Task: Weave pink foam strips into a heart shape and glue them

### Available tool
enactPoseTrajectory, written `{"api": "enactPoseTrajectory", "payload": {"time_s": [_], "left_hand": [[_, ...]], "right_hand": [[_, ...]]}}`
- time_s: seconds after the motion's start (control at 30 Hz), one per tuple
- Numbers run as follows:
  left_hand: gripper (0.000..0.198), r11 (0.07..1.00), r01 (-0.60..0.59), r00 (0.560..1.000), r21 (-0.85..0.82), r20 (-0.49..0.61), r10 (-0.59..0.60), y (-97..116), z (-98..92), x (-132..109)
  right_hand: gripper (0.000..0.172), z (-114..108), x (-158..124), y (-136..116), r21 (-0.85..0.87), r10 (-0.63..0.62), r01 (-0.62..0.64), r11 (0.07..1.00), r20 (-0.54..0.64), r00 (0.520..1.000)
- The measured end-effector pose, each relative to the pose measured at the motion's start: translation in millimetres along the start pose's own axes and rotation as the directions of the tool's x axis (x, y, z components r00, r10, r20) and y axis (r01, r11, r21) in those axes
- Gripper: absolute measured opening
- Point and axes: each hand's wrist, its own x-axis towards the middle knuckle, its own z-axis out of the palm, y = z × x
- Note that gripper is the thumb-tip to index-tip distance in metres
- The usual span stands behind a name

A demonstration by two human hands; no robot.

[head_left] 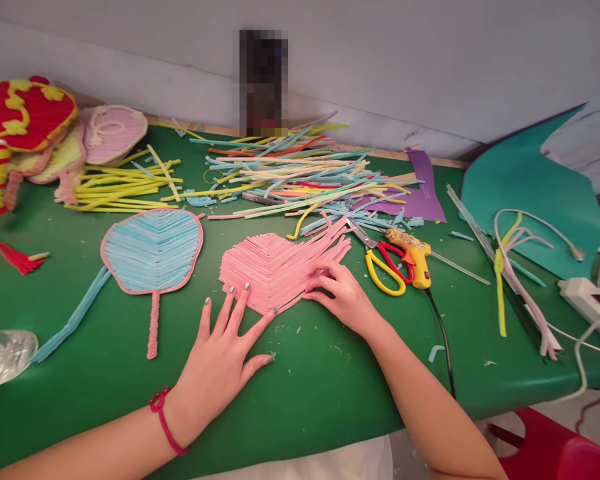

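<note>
A pink leaf-shaped panel of pipe cleaners [267, 267] lies flat on the green table, its strips slanting out from a middle line. Its right side ends in loose, uneven strips. My left hand [230, 347] is spread open, with fingertips resting on the panel's lower edge. At the panel's lower right, my right hand [343, 297] pinches a pink pipe cleaner [294, 305] between thumb and fingers. To the left lies a finished-looking blue fan [155, 250] with a pink rim and handle. Scissors [385, 267] with red and yellow handles lie just beyond my right hand.
A yellow glue gun [415, 260] rests beside the scissors, its black cord trailing to the front edge. Heaped loose pipe cleaners [290, 170] lie at the back. Other fans [25, 117] sit back left, a clear cup [5, 360] front left, and a teal sheet [535, 193] at right.
</note>
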Motion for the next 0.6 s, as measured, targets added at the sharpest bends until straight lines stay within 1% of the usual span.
{"api": "enactPoseTrajectory", "payload": {"time_s": [0.1,0.33,0.5,0.6], "left_hand": [[0.056,1.000,-0.002,1.000,0.000,-0.007,0.002,0.1,0.1,0.0],[0.057,1.000,-0.008,0.999,-0.006,-0.031,0.008,0.0,1.3,-0.2],[0.057,1.000,-0.010,0.999,-0.010,-0.048,0.009,-0.7,2.8,-0.1],[0.057,1.000,-0.008,0.999,-0.013,-0.051,0.007,-0.6,3.4,-0.2]], "right_hand": [[0.011,-1.3,0.0,0.8,-0.011,0.021,-0.021,1.000,0.006,1.000],[0.016,-3.2,-0.1,3.9,-0.061,0.056,-0.058,0.996,-0.038,0.998],[0.018,-1.3,0.4,-1.5,-0.140,0.045,-0.060,0.988,-0.108,0.993],[0.019,-1.6,0.5,-3.5,-0.173,0.038,-0.059,0.983,-0.123,0.992]]}}
